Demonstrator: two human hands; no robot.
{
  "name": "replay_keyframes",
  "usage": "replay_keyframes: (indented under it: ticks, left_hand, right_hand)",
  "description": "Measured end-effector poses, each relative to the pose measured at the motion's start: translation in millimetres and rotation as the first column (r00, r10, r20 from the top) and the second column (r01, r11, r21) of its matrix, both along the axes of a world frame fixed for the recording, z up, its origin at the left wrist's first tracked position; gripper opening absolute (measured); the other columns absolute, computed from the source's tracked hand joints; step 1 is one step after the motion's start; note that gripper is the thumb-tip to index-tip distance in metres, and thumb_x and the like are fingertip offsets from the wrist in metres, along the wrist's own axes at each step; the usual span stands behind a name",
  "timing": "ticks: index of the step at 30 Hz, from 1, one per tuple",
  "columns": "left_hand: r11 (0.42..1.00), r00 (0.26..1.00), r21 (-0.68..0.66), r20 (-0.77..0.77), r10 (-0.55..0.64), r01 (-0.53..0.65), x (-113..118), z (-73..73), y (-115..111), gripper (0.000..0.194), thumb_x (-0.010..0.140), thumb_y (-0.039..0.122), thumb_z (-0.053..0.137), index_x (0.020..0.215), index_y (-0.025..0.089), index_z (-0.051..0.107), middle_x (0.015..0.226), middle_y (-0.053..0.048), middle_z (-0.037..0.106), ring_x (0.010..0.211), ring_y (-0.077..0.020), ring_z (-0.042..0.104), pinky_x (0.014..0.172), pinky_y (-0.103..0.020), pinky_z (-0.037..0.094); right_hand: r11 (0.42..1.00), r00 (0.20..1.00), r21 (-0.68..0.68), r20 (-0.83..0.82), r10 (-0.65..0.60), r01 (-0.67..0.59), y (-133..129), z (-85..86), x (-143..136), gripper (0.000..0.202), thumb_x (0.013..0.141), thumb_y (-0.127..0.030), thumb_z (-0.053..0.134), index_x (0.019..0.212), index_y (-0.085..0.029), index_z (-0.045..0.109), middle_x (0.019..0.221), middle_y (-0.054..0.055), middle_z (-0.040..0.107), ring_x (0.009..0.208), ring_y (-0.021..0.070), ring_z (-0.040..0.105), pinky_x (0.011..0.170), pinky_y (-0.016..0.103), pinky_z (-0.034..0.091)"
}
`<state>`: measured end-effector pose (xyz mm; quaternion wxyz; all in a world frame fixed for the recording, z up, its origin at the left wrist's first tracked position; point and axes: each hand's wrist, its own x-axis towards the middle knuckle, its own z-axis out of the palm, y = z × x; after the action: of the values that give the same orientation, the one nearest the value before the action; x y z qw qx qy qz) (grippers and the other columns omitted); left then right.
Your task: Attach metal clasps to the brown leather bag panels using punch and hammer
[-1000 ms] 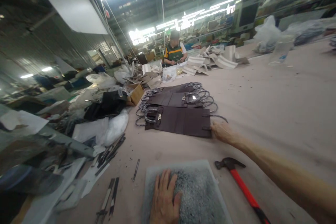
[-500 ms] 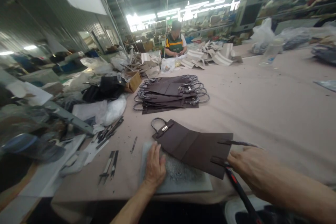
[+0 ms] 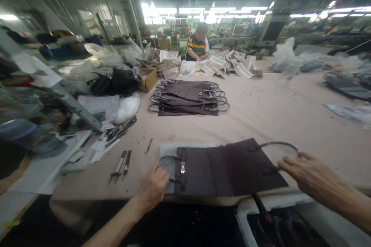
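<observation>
A dark brown bag panel (image 3: 232, 168) lies spread at the table's front edge, partly over a pale cutting board (image 3: 166, 168). It has a silver clasp (image 3: 182, 167) near its left end and a looped handle at each end. My left hand (image 3: 155, 185) is closed on the left handle. At the right, my right hand (image 3: 301, 168) is closed round the right handle (image 3: 279, 144). Behind the panel sits a stack of similar brown panels (image 3: 188, 98) with wrapped handles.
To the left lie a thin tool (image 3: 148, 146), dark strips (image 3: 126, 164), a black bag (image 3: 116, 82) and a cardboard box (image 3: 148, 80). Beige pieces (image 3: 232, 63) and a seated person (image 3: 198, 44) are at the back. An open white bin (image 3: 243, 220) stands below the front edge.
The panel has swung round and now lies level along the front edge. My left hand has moved from the board to the left handle; my right hand has moved right. The view has shifted.
</observation>
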<state>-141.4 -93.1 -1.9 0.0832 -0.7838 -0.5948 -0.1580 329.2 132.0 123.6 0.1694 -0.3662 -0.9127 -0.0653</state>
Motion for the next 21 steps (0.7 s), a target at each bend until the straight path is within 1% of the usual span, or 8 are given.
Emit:
replay_keyframes:
  ticks: [1, 3, 6, 9, 11, 14, 17, 21]
  left_hand:
    - [0.999, 1.0, 0.036, 0.002, -0.017, 0.017, 9, -3.4, -12, 0.024, 0.087, 0.003, 0.043, 0.087, 0.018, 0.061, 0.076, -0.004, 0.059, 0.076, -0.0213, 0.057, 0.108, -0.052, 0.046]
    - [0.992, 0.998, 0.11, 0.01, -0.069, 0.068, 30, -10.0, -34, 0.031, 0.084, 0.001, 0.042, 0.1, 0.016, 0.063, 0.077, -0.005, 0.059, 0.07, -0.0213, 0.055, 0.085, -0.042, 0.054]
    - [0.976, 0.993, 0.197, 0.054, -0.102, 0.09, 68, -13.6, -46, 0.038, 0.086, 0.004, 0.042, 0.12, 0.011, 0.059, 0.078, -0.007, 0.06, 0.066, -0.0213, 0.055, 0.06, -0.034, 0.046]
    - [0.993, 0.988, 0.119, 0.155, -0.02, 0.002, 111, -10.2, -30, 0.031, 0.087, 0.003, 0.045, 0.111, 0.015, 0.061, 0.078, -0.007, 0.06, 0.067, -0.0213, 0.058, 0.059, -0.033, 0.045]
    - [0.999, 0.979, -0.002, 0.197, 0.052, -0.052, 136, -6.7, -10, 0.021, 0.086, 0.003, 0.049, 0.097, 0.018, 0.06, 0.08, -0.006, 0.062, 0.071, -0.0219, 0.061, 0.062, -0.033, 0.048]
    - [0.975, 0.957, -0.197, 0.247, 0.154, -0.106, 156, -2.0, 13, 0.022, 0.085, 0.002, 0.053, 0.099, 0.018, 0.059, 0.089, -0.008, 0.064, 0.08, -0.0233, 0.065, 0.068, -0.032, 0.052]
    - [0.956, 0.951, -0.293, 0.286, 0.117, -0.029, 162, -0.7, 19, 0.031, 0.082, -0.001, 0.053, 0.107, 0.017, 0.058, 0.098, -0.01, 0.064, 0.089, -0.0252, 0.066, 0.074, -0.035, 0.056]
    - [0.951, 0.951, -0.299, 0.309, 0.023, 0.075, 171, -5.6, 18, 0.037, 0.078, -0.002, 0.051, 0.111, 0.016, 0.058, 0.102, -0.012, 0.061, 0.091, -0.0258, 0.064, 0.077, -0.037, 0.059]
  right_hand:
    - [0.999, 0.989, -0.02, 0.137, 0.051, -0.049, 10, 10.9, -21, 0.027, 0.071, -0.01, 0.054, 0.072, -0.032, 0.071, 0.072, 0.006, 0.07, 0.06, 0.024, 0.061, 0.078, 0.044, 0.054]
    - [1.0, 0.955, -0.02, 0.296, -0.007, 0.013, 34, 36.3, -70, 0.025, 0.078, -0.005, 0.051, 0.074, -0.021, 0.07, 0.077, 0.008, 0.07, 0.067, 0.0217, 0.063, 0.091, 0.046, 0.051]
    - [1.0, 0.977, 0.008, 0.212, -0.006, 0.004, 70, 66.9, -153, 0.024, 0.092, -0.006, 0.047, 0.099, -0.011, 0.069, 0.122, 0.013, 0.068, 0.106, 0.0229, 0.064, 0.114, 0.051, 0.033]
    - [0.996, 1.0, 0.092, 0.012, 0.014, -0.015, 79, 68.6, -235, 0.042, 0.094, -0.006, 0.05, 0.136, -0.013, 0.054, 0.158, 0.014, 0.04, 0.134, 0.0334, 0.048, 0.114, 0.056, 0.032]
    - [0.993, 0.978, 0.099, -0.191, 0.083, -0.065, 59, 50.3, -277, 0.043, 0.091, -0.01, 0.059, 0.134, -0.015, 0.056, 0.156, 0.015, 0.042, 0.13, 0.0363, 0.051, 0.106, 0.056, 0.041]
    - [0.975, 0.959, -0.013, -0.182, 0.217, -0.223, 8, 1.3, -297, 0.035, 0.091, -0.016, 0.061, 0.126, -0.018, 0.062, 0.149, 0.015, 0.049, 0.129, 0.034, 0.052, 0.104, 0.053, 0.045]
    - [0.947, 0.95, -0.159, -0.186, 0.251, -0.281, -34, -53.6, -270, 0.034, 0.091, -0.019, 0.061, 0.125, -0.021, 0.064, 0.145, 0.013, 0.054, 0.129, 0.0314, 0.054, 0.106, 0.052, 0.046]
    - [0.9, 0.967, -0.389, -0.23, 0.11, -0.195, -60, -107.2, -218, 0.036, 0.091, -0.029, 0.064, 0.126, -0.019, 0.064, 0.142, 0.016, 0.056, 0.129, 0.0318, 0.056, 0.107, 0.053, 0.048]
